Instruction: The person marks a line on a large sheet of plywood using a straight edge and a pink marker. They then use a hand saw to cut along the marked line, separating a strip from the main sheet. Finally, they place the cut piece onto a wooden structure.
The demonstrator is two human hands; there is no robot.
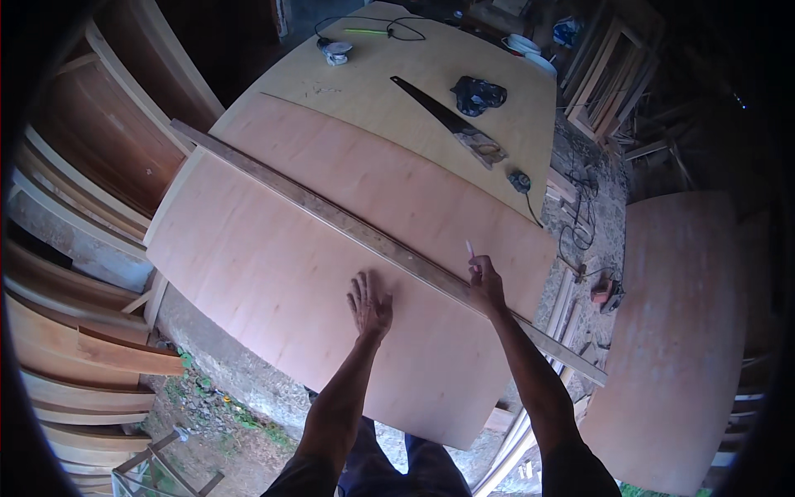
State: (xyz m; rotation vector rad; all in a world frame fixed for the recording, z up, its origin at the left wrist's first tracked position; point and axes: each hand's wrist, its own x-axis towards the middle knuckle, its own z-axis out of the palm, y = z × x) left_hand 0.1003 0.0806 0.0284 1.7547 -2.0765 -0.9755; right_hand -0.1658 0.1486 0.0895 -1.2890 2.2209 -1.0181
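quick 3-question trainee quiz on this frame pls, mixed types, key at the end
1. True or false: the left hand lies flat, fingers spread, on the reddish plywood sheet.
2. What does the right hand hold? A) a hand saw B) a thin white pencil-like marker C) a black bag
3. What long thing lies slantwise across the sheet, beside both hands?

Key:
1. True.
2. B: the marker sticks up from the fingers; the hand saw and black bag lie apart on the pale board beyond.
3. A long wooden batten.
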